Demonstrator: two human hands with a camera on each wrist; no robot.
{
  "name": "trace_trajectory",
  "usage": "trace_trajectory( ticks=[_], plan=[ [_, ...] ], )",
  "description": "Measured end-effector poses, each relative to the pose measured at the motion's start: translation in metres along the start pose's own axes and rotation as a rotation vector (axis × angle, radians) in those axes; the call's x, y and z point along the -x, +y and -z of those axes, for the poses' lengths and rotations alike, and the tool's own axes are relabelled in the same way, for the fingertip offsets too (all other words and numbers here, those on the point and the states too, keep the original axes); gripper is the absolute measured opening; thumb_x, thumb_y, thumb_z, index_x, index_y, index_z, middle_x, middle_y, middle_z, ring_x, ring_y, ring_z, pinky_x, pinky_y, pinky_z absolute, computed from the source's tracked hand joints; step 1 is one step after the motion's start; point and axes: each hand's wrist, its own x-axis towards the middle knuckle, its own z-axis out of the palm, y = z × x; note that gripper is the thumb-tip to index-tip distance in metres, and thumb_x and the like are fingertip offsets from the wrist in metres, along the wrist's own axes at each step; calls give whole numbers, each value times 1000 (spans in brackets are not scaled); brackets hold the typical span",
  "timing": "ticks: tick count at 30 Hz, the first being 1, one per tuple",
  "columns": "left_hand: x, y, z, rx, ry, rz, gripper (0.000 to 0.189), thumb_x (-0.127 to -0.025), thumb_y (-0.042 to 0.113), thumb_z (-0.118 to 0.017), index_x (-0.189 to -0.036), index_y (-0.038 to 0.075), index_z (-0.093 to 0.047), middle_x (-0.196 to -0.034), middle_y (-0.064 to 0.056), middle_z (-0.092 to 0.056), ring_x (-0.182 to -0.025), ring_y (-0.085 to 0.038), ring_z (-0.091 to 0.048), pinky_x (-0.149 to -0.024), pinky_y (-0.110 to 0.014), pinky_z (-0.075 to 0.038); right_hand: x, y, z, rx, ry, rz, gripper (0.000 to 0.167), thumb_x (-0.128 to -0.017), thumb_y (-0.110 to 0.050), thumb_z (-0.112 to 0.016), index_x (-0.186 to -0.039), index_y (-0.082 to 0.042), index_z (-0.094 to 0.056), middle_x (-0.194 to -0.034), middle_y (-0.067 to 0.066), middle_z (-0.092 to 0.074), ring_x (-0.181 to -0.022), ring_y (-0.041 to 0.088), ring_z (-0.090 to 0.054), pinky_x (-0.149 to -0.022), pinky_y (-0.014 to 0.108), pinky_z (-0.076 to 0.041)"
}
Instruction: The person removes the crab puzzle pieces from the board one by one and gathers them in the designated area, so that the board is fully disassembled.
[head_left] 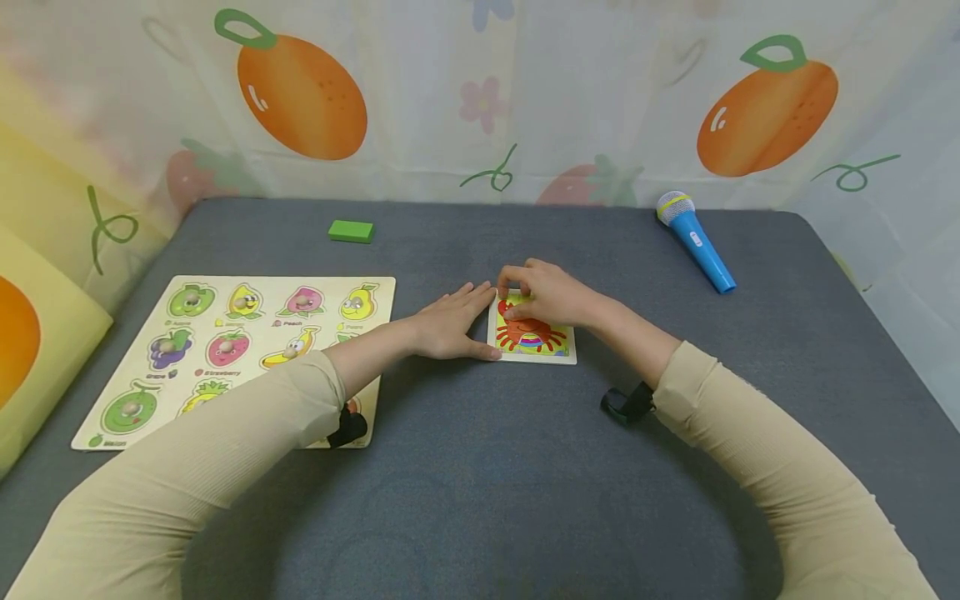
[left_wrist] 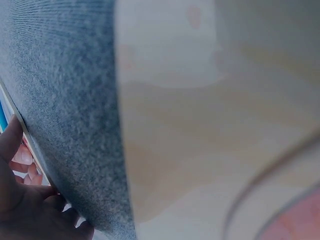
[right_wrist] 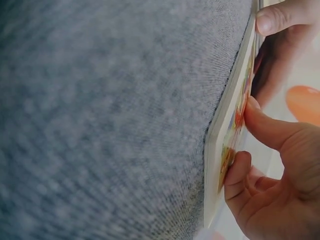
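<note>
A small square crab puzzle (head_left: 561, 351), with a red crab picture in a pale frame, lies flat on the dark grey cloth. My left hand (head_left: 448, 323) rests palm down at its left side, fingers straight and thumb on the lower left corner. Over the upper part of the picture is my right hand (head_left: 551, 293), thumb and curled fingers touching the picture. From the right wrist view, the thumb (right_wrist: 270, 122) meets the puzzle face and the bent fingers press it nearer the edge. The palm hides part of the crab.
Left lies a large fruit board (head_left: 279, 287) with knobbed pieces, partly under my left forearm. A green block (head_left: 351, 231) sits near the back edge. At the back right is a blue toy microphone (head_left: 697, 242). Behind the table hangs a fruit-print curtain (head_left: 420, 100).
</note>
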Motion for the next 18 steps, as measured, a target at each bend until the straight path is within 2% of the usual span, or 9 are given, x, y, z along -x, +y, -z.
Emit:
trace_trajectory(
  ticks=[3, 9, 18],
  plan=[
    [-5, -4, -3, 0, 1, 9, 97, -93, 54, -59, -160, 12, -4, -170, -8, 1, -158, -30, 5, -128, -52, -5, 1, 0, 0, -8, 1, -5, 29, -94, -26, -69, -118, -15, -59, -111, 15, -57, -101, 28, -53, -85, 42, -46],
    [-12, -11, -8, 19, 9, 12, 99, -92, 57, -60, -161, 15, -2, -170, -6, 2, -158, -29, 6, -128, -52, -4, 2, 0, 0, -4, 28, 13, 37, -92, -26, -70, -126, -15, -59, -105, 14, -58, -92, 25, -52, -78, 36, -44],
    [-13, -12, -8, 7, -5, 7, 100, -92, 58, -59, -161, 13, -1, -170, -6, 4, -158, -28, 8, -128, -52, -2, 3, 1, 1, 44, 34, 39, 34, -92, -29, -71, -122, -15, -63, -101, 13, -60, -89, 24, -52, -76, 35, -42]
  ],
)
